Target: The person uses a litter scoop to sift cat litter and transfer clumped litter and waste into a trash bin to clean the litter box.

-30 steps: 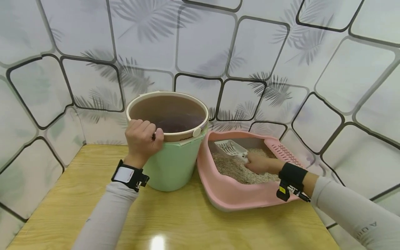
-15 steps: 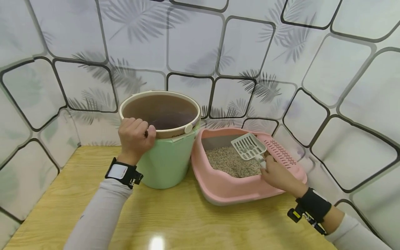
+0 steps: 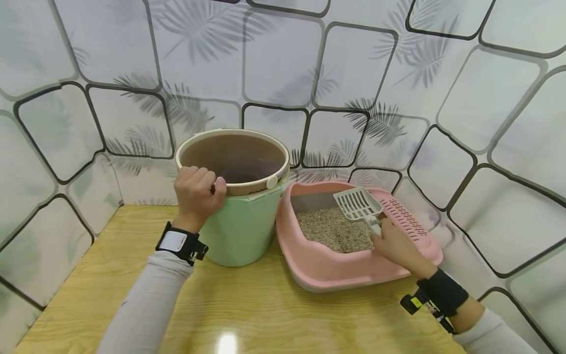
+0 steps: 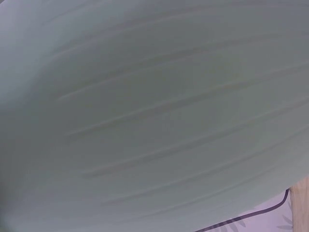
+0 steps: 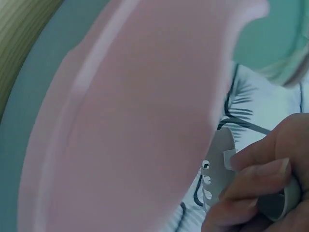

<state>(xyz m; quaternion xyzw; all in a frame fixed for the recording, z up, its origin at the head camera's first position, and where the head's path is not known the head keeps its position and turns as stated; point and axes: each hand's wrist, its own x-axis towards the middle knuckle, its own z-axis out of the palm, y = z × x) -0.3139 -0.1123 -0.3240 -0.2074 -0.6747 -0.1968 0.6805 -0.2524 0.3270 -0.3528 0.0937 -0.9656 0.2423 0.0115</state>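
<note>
In the head view my left hand grips the front-left rim of a green bucket, its fingers curled over the edge. The bucket has a cream ring and a brown inner wall. My right hand holds a white slotted litter scoop by its handle, above the pink litter box. Beige litter lies in the box below the scoop, and slots show through its blade. The bucket's ribbed green side fills the left wrist view. In the right wrist view, curled fingers surround the scoop's handle.
Bucket and litter box stand side by side on a wood-grain table. A perforated pink ledge runs along the box's right side. Patterned wall covering rises behind and at both sides.
The scoop has moved right and toward me, up from low over the litter, and its blade has turned. My left hand stays on the bucket's rim. The view has shifted slightly.
</note>
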